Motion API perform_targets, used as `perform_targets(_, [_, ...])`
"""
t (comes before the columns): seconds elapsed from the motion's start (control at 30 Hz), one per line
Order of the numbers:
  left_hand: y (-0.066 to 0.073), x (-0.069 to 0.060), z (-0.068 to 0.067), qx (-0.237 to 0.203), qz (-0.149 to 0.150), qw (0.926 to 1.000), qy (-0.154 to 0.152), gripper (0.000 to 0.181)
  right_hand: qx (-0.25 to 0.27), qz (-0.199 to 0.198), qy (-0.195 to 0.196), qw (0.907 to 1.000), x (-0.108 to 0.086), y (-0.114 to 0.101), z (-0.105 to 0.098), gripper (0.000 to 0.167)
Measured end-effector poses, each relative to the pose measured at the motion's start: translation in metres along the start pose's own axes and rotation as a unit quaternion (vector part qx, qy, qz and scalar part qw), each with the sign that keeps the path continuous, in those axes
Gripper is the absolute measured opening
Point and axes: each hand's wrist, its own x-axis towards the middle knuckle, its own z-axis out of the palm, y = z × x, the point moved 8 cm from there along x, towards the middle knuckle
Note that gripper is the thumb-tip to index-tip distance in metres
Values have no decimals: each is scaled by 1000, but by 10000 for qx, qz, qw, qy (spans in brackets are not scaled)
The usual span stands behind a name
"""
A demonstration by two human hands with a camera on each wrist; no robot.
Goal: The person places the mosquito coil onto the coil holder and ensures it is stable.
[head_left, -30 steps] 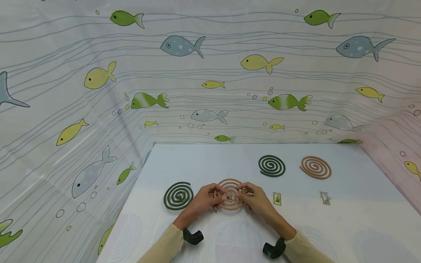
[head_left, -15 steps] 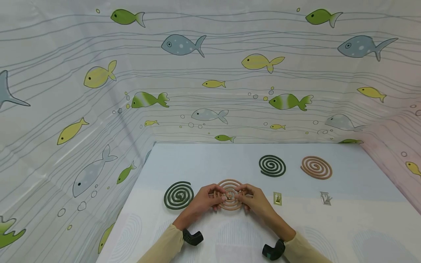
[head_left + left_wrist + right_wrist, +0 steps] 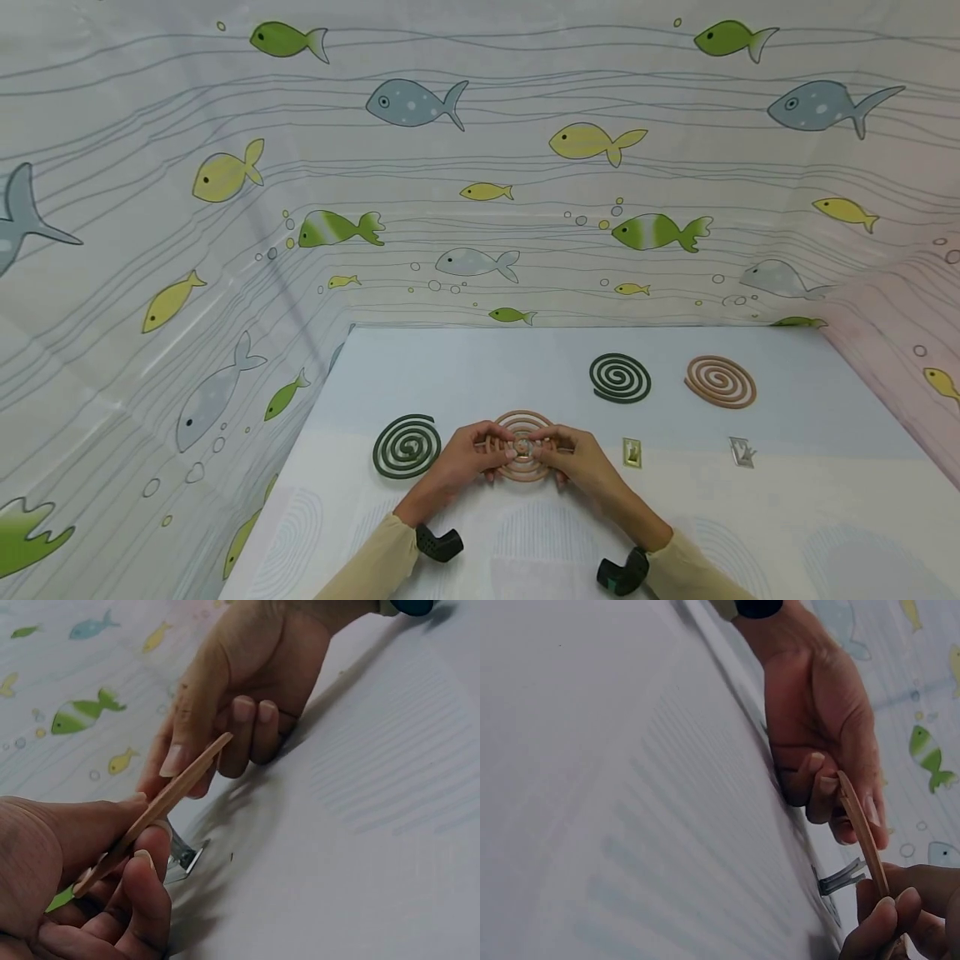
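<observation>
Coil [image 3: 174, 789], brown, one: was held by opposite sides above the table [image 3: 465, 362], over a metal stand [image 3: 842, 879] (whether the two touched could not be told). The left hand [image 3: 468, 454] pinched one side between thumb and fingers; the right hand [image 3: 581, 457] pinched the other likewise. Green coil [image 3: 407, 447], one: lay just beside the left hand. Gold-toned stand [image 3: 632, 453], one: stood near the right hand, with a silver-toned stand [image 3: 742, 452] farther right. Second green coil [image 3: 619, 379] and second brown coil [image 3: 720, 382]: lay farther back.
</observation>
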Motion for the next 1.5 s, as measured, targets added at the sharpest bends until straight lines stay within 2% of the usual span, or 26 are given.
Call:
perform_targets(0.57, [-2, -2, 0, 5, -47, 10000, -33, 29, -108, -32, -30, 9999, 1, 0, 5, 31])
perform_targets(0.87, [1, 1, 0, -8, 128, 9999, 24, 28, -85, -77, 94, 9999, 0, -6, 3, 31])
perform_targets(1.13, [2, 1, 2, 57, 12, 10000, 56, 30, -178, -16, 126, 9998, 1, -4, 2, 30])
perform_targets(1.5, [4, 0, 3, 94, 52, 9999, 25, 31, -139, 40, 167, 9998, -1, -4, 0, 31])
